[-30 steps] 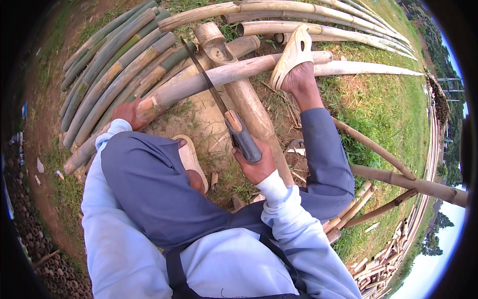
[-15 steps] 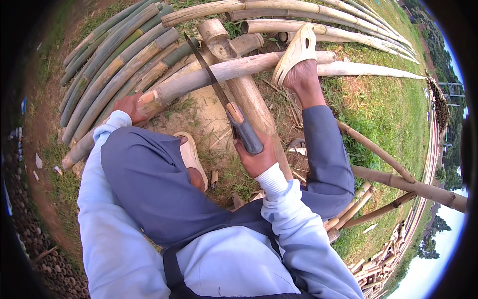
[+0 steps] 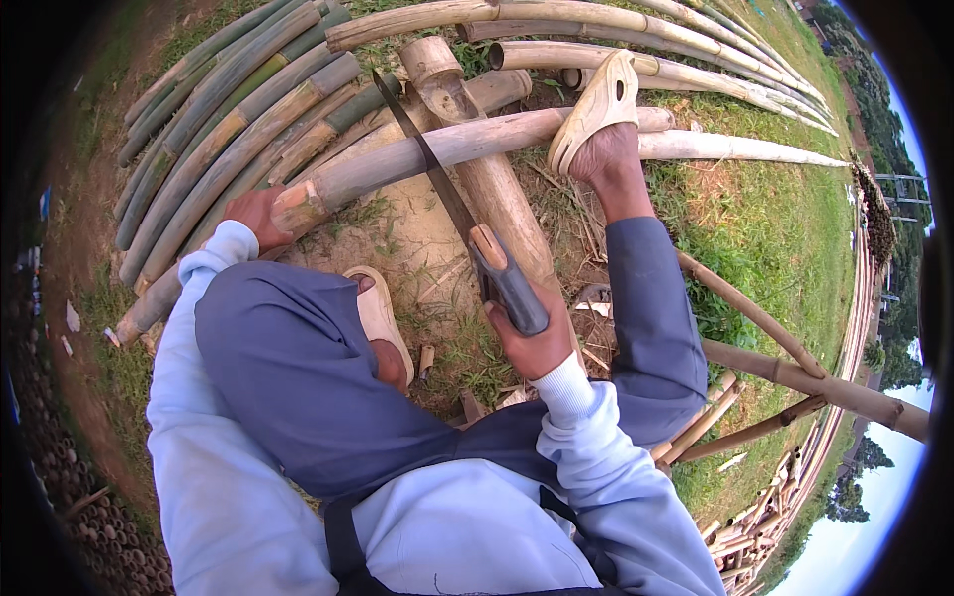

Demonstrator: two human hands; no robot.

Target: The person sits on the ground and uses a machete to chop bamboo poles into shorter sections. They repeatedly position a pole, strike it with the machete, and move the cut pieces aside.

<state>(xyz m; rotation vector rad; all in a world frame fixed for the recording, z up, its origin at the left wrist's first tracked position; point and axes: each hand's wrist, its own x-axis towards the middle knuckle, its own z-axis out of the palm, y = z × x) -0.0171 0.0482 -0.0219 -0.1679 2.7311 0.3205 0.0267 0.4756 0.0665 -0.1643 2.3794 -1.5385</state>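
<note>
Comparing with the earlier frames, we see the right hand point(image 3: 532, 343) a little lower in the picture now, and the blade reaches less far over the pole; the left hand point(image 3: 256, 214) stays at the same place. Our right fingers are wrapped tight around the dark handle of the machete point(image 3: 452, 214), at the centre of the frame. Its blade points to the upper left and lies across the bamboo pole point(image 3: 437, 149). Our left hand grips the cut end of this pole at the left of centre, fingers curled around it, though we cannot see all of them. The pole rests over a thicker bamboo log point(image 3: 487, 169). Our right foot in a pale sandal point(image 3: 596, 104) presses on the pole at the upper centre. The other sandal point(image 3: 378, 313) shows beside the left knee. A stack of green bamboo poles point(image 3: 219, 109) fills the upper left. More bamboo lies on the grass point(image 3: 785, 228) at the right. Our blue trouser legs hide much of the ground at the lower centre.
</note>
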